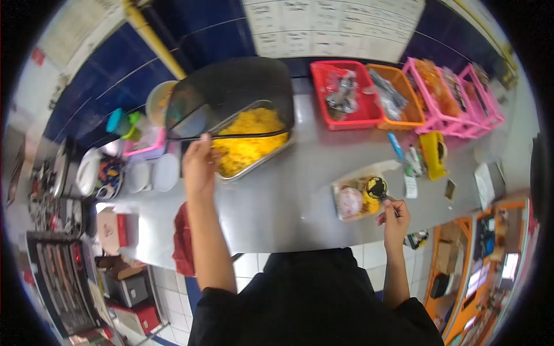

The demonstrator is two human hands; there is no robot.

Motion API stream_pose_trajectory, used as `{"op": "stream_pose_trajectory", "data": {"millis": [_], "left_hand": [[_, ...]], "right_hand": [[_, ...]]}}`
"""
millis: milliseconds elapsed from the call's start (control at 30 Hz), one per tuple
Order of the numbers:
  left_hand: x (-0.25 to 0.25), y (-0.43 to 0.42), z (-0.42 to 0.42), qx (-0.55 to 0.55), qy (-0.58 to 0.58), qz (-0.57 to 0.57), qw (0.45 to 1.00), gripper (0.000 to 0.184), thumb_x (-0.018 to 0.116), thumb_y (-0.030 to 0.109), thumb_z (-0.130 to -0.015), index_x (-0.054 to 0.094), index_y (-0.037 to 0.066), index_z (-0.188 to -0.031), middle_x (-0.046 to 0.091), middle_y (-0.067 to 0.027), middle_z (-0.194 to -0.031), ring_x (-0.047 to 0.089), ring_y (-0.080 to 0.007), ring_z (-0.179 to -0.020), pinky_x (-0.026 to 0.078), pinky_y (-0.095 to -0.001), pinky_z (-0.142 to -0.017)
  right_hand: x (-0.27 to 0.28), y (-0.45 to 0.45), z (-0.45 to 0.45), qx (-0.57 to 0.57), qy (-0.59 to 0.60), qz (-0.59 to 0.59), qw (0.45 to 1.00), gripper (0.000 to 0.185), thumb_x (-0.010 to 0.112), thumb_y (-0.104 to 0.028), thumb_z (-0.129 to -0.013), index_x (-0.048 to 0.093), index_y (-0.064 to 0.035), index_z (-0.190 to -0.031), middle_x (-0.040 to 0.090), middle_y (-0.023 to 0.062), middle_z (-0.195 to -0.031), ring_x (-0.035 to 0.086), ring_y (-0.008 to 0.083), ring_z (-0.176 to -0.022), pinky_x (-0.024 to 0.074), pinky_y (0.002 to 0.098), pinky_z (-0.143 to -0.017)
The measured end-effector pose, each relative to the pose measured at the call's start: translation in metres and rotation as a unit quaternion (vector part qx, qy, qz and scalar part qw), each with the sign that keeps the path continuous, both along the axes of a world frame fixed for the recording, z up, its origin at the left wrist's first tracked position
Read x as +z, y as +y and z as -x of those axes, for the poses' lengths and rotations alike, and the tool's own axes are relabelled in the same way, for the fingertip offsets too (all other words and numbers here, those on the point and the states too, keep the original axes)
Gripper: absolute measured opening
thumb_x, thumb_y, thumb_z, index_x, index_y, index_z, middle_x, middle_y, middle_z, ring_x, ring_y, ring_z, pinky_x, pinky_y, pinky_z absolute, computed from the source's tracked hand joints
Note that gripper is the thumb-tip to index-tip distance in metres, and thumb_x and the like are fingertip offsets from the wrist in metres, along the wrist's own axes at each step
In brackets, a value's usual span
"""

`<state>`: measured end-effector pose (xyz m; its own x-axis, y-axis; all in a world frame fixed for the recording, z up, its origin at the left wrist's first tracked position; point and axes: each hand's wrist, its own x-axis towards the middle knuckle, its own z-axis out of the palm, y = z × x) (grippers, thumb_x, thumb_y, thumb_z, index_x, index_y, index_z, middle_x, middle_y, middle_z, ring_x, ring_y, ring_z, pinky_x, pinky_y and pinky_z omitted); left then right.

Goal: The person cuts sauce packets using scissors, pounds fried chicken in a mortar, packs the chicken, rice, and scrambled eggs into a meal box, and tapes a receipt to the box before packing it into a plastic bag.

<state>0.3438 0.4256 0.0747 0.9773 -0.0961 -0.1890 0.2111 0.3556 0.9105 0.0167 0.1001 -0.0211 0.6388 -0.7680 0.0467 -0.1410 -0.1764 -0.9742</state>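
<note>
My left hand (199, 164) grips the front rim of a dark see-through lid (242, 81). The lid is tilted up over a metal pan (254, 162) of yellow rice (245, 153), and its rim crosses in front of the rice. In my right hand (395, 218) is a black serving spoon (377, 187), its bowl speckled with yellow bits. The spoon is over an open paper food box (345, 216), which holds some yellow rice (370, 203) and a pale round item (350, 199) whose kind I cannot make out.
A red basket (346, 123) and an orange basket (402, 123) with plastic packets stand at the back, beside pink baskets (441, 125). A yellow holder (431, 155) sits right of the box. Plastic lids (167, 172) and a red cloth (183, 242) are at the left.
</note>
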Motion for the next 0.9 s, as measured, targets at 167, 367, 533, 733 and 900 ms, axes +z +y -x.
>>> {"op": "stream_pose_trajectory", "data": {"millis": [167, 367, 533, 733, 900], "left_hand": [[-0.003, -0.020, 0.009, -0.013, 0.004, 0.018, 1.000, 0.020, 0.068, 0.019, -0.096, 0.059, 0.007, -0.084, 0.056, 0.0011, -0.074, 0.053, -0.0092, -0.063, 0.040, -0.0230, -0.059], [-0.057, -0.005, 0.043, -0.064, 0.060, 0.033, 0.996, 0.019, 0.068, 0.019, -0.096, 0.059, 0.006, -0.086, 0.062, -0.0032, -0.081, 0.057, -0.0111, -0.069, 0.046, -0.0257, -0.064], [-0.104, 0.022, 0.070, -0.046, 0.121, 0.054, 0.990, 0.014, 0.064, 0.021, -0.098, 0.058, 0.010, -0.093, 0.062, -0.0011, -0.088, 0.057, -0.0110, -0.075, 0.048, -0.0299, -0.074], [-0.147, 0.059, 0.091, -0.028, 0.153, 0.066, 0.986, 0.015, 0.065, 0.022, -0.098, 0.059, 0.009, -0.095, 0.062, -0.0011, -0.089, 0.058, -0.0121, -0.077, 0.048, -0.0315, -0.078], [-0.181, 0.063, 0.095, -0.045, 0.192, 0.050, 0.979, 0.014, 0.064, 0.021, -0.099, 0.059, 0.008, -0.094, 0.063, -0.0026, -0.089, 0.059, -0.0132, -0.078, 0.049, -0.0308, -0.076]], "right_hand": [[0.013, 0.092, -0.118, 0.144, 0.005, -0.368, 0.919, 0.026, 0.061, -0.030, -0.099, 0.059, -0.0065, -0.108, 0.071, 0.0098, -0.103, 0.058, 0.0108, -0.063, 0.0491, 0.0263, -0.057], [-0.024, 0.151, -0.235, 0.233, 0.038, -0.517, 0.823, 0.033, 0.054, -0.033, -0.102, 0.048, -0.0086, -0.124, 0.062, 0.0121, -0.127, 0.068, 0.0236, -0.089, 0.0549, 0.0365, -0.070], [-0.070, 0.182, -0.243, 0.254, 0.108, -0.565, 0.778, 0.034, 0.050, -0.028, -0.104, 0.047, -0.0085, -0.131, 0.059, 0.0114, -0.131, 0.066, 0.0244, -0.101, 0.0555, 0.0400, -0.081], [-0.120, 0.222, -0.264, 0.300, -0.116, -0.690, 0.648, 0.037, 0.050, -0.018, -0.102, 0.048, -0.0200, -0.139, 0.057, 0.0071, -0.137, 0.062, 0.0246, -0.114, 0.0526, 0.0413, -0.094], [-0.136, 0.207, -0.203, 0.274, -0.014, -0.668, 0.692, 0.041, 0.049, -0.014, -0.102, 0.045, -0.0200, -0.142, 0.056, 0.0094, -0.137, 0.061, 0.0270, -0.117, 0.0521, 0.0438, -0.096]]}}
